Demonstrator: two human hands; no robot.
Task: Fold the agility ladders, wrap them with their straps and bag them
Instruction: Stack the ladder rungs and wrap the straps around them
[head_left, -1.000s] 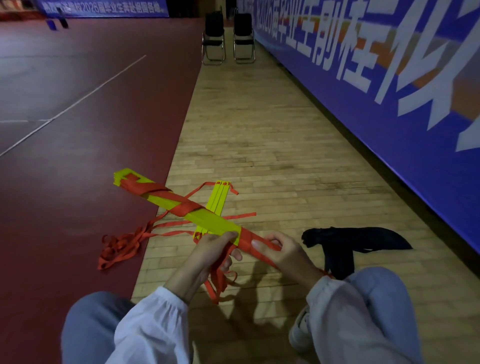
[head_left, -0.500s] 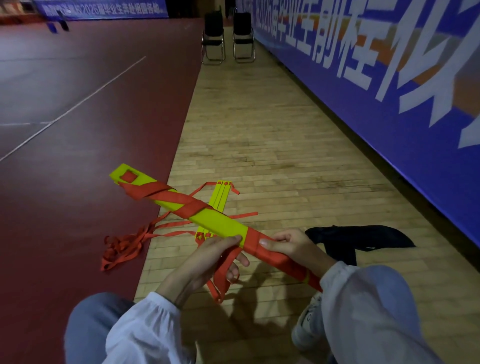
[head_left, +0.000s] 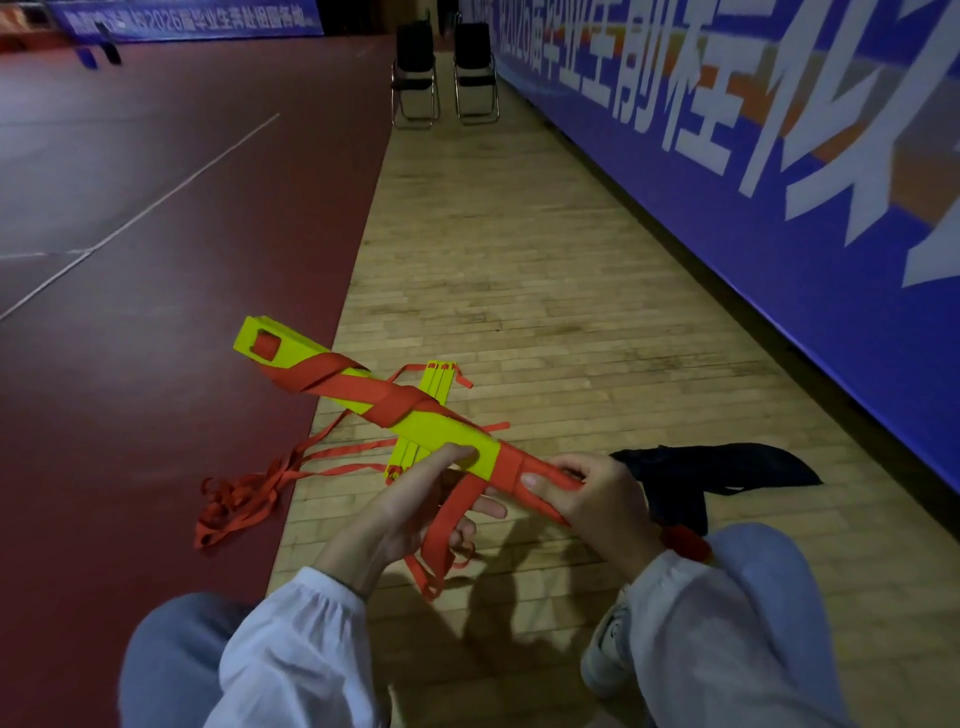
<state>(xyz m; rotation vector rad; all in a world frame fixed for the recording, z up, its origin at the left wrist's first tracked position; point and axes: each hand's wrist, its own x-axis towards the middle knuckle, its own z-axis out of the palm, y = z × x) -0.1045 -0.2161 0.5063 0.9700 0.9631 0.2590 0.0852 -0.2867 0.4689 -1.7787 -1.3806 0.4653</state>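
Item: ladder bundle (head_left: 441, 431), mid-frame, long axis running upper left to lower right. My right hand (head_left: 592, 499) grips its wrapped lower-right end. My left hand (head_left: 415, 504) pinches the yellow middle, with the loose strap (head_left: 441, 530) hanging directly below it. The black bag (head_left: 727, 467) lies on the floor just right.

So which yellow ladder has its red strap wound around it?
The lifted ladder, gripped by left hand and right hand; the floor ladder has loose straps.

We record: held ladder (head_left: 452, 434) plus floor ladder (head_left: 441, 379), two in all — one black bag (head_left: 727, 465), two chairs (head_left: 415, 67).
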